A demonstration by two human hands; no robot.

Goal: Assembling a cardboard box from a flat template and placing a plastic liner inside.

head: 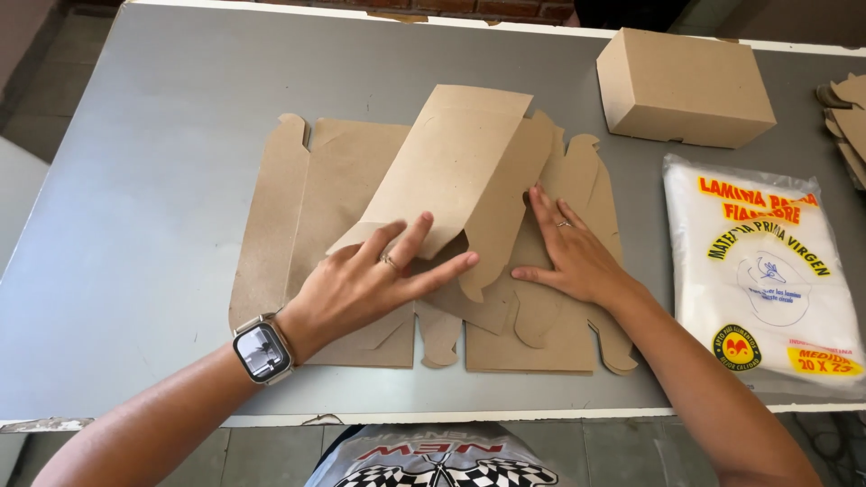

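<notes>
Flat brown cardboard box blank (343, 180) lies in the middle of the grey table (135, 180), long axis running left-right, tabs along the near edge. One big panel (451, 162) is folded up & over, leaning toward the far side, its hinge/crease running roughly near-left to far-right betw. the two hands.

Left hand (374, 280) sits at the near-left foot of that raised panel: fingers spread wide, flat, palm down, fingertips (456, 263) pressing on the panel's lower edge and the flap below. Not gripping, just pinning. Watch on that wrist.

Right hand (573, 257) is on the right of the crease, also open & flat, fingers stretched toward the far side along the panel's right edge, touching the blank. Holds nothing.

So the panel rises directly beyond & betw. both hands; left hand is nearer its free near corner, right hand nearer the fold line.

Elsewhere: finished closed box (681, 86) far right, well apart; white plastic packet (758, 271) w/ yellow-red print at right, just beside the blank; more cardboard pieces (848, 117) at the far-right edge.
</notes>
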